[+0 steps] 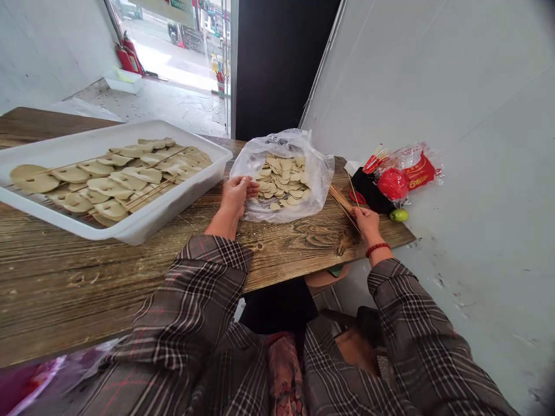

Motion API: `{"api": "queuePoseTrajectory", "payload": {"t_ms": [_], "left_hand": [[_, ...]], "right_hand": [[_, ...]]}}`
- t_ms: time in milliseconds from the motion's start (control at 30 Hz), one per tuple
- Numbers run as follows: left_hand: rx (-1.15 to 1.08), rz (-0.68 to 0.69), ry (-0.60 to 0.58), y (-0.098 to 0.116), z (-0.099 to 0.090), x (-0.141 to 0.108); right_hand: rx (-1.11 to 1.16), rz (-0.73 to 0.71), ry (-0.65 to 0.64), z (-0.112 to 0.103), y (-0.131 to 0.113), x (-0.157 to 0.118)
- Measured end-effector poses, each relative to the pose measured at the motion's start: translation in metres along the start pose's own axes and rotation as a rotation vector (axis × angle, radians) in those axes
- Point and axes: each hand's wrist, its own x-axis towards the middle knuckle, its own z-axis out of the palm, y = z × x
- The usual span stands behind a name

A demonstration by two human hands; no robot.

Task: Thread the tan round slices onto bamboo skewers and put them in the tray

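A clear plastic bag (319, 193) lies open on the wooden table, with many thin pale slices (284, 176) inside. At its left rim is my left hand (236, 193), its fingers curled together; what they hold, if anything, is hidden. My right hand (366, 223) pinches a thin bamboo skewer (354, 189) that points up and away. Beside that hand, a bundle of bamboo skewers (341, 199) rests on the table, right of the bag. To the left, a white tray (171, 216) holds rows of similar slices (108, 186) threaded on skewers.
Near the table's right end sit a black pouch (370, 190), a red round item (392, 184), red packaging (420, 173) and a small green fruit (399, 215). A grey wall (477, 173) closes the right side. The wooden table's (277, 254) front edge runs before my body.
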Motion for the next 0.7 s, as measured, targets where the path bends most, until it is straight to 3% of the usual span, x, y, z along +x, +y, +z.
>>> {"api": "queuePoseTrajectory", "payload": {"t_ms": [200, 333, 433, 500, 600, 700], "left_hand": [[-0.010, 0.000, 0.001, 0.000, 0.001, -0.002], [-0.012, -0.008, 0.020, -0.001, 0.002, -0.001], [-0.007, -0.015, 0.026, -0.002, 0.002, -0.001], [-0.002, -0.016, 0.027, -0.003, 0.002, -0.001], [0.014, 0.002, 0.039, -0.004, 0.001, 0.000], [0.051, 0.083, 0.100, -0.003, 0.000, 0.003]], "right_hand": [[0.077, -0.041, 0.175, -0.016, -0.029, -0.004], [0.197, -0.176, 0.216, -0.020, -0.073, -0.011], [0.318, -0.248, 0.235, -0.012, -0.107, -0.023], [0.392, -0.278, 0.195, 0.000, -0.124, -0.035], [0.434, -0.310, 0.001, 0.024, -0.138, -0.054], [0.275, -0.373, -0.123, 0.048, -0.148, -0.066]]}}
